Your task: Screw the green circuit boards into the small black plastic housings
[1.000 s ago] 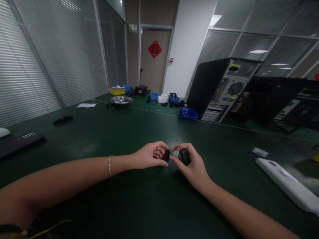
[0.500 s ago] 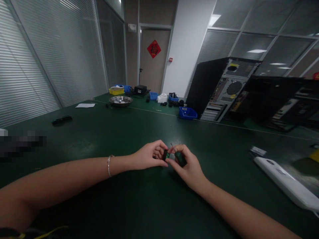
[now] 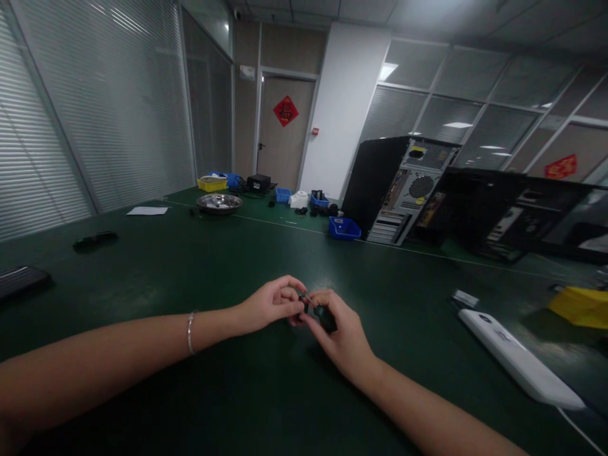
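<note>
My left hand (image 3: 272, 305) is closed, its thumb and fingers pinching a small dark part (image 3: 303, 305) that showed a green circuit board half a second ago. Most of that part is hidden by the fingertips. Close beside it, my right hand (image 3: 342, 329) is wrapped round the dark green handle of a screwdriver (image 3: 326, 318). The thin metal shaft points up and left, to the small part at the left fingertips. Whether the tip touches it I cannot tell. Both hands are just above the green tabletop (image 3: 213, 272).
A white power strip (image 3: 520, 358) lies at the right, near a yellow object (image 3: 582, 305). Computer towers (image 3: 399, 190) stand at the back right behind a blue bin (image 3: 344, 228). Farther left are a metal bowl (image 3: 219, 204), white paper (image 3: 148, 211) and a dark keyboard-like object (image 3: 21, 280).
The camera view has tilted up and shifted slightly. The small part has turned in my left fingers, so its green face no longer shows. The screwdriver shaft now leans more toward it.
</note>
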### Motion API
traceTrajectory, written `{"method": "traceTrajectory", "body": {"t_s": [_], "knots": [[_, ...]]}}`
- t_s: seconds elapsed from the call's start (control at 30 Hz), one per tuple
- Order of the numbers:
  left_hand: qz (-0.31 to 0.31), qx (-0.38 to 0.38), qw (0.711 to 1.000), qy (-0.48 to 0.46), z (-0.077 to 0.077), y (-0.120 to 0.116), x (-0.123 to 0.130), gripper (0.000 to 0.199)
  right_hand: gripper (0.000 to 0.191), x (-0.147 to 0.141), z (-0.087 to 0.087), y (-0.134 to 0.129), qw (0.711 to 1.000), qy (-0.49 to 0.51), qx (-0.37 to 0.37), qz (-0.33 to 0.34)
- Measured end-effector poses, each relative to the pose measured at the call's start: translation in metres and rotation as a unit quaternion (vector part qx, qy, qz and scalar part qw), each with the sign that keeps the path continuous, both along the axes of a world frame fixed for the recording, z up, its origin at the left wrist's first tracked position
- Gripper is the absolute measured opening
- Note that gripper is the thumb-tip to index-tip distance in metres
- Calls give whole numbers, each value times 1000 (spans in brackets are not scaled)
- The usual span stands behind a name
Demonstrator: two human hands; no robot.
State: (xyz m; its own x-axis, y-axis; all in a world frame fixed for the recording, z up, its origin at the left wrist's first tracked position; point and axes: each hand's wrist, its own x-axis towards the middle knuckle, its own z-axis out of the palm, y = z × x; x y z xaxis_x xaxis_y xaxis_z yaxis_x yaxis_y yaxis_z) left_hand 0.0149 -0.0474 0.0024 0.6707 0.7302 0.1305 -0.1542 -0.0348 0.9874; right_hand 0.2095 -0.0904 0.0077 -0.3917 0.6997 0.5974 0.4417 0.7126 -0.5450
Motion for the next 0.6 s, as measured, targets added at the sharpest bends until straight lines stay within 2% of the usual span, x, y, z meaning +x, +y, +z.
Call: {"method": "traceTrajectory", "body": {"t_s": [0.17, 0.3, 0.43, 0.6], "knots": [[11, -25, 1000, -3, -3, -1, 5, 31, 15, -2, 3, -2, 1000, -19, 19, 5], [61, -16, 998, -22, 9, 11, -2, 24, 22, 1, 5, -3, 999, -33, 34, 14], [203, 0, 976, -75, 26, 52, -39, 20, 24, 7, 5, -2, 999, -31, 38, 15], [427, -11, 897, -109, 30, 105, -120, 13, 24, 11, 2, 1, 998, -35, 26, 35]]}}
